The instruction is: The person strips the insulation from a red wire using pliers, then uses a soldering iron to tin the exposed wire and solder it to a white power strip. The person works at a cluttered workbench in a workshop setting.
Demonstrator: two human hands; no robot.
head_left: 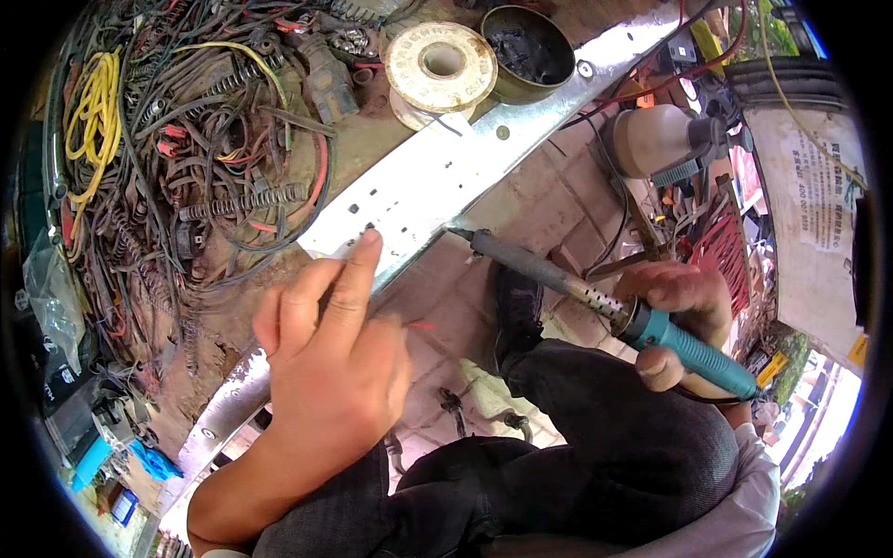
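In my right hand [684,312] I hold a soldering iron [698,353] by its teal handle. Its dark tip points left, close to the rim of a white sheet [335,223] on the bench edge. Several tiny dark pieces lie scattered on that sheet. My left hand [339,372] hovers over the sheet's near side, index finger stretched out and the other fingers partly curled. The index fingertip meets or nearly touches one small dark piece [369,226]; whether it presses on it, I cannot tell. Nothing shows held in this hand.
A spool of wire [440,70] and a round tin with dark contents [528,56] stand at the far bench edge. Tangled wires and springs [223,200] heap up at left, with a yellow cord coil [93,126]. A spray bottle [656,139] is at right, beyond the bench.
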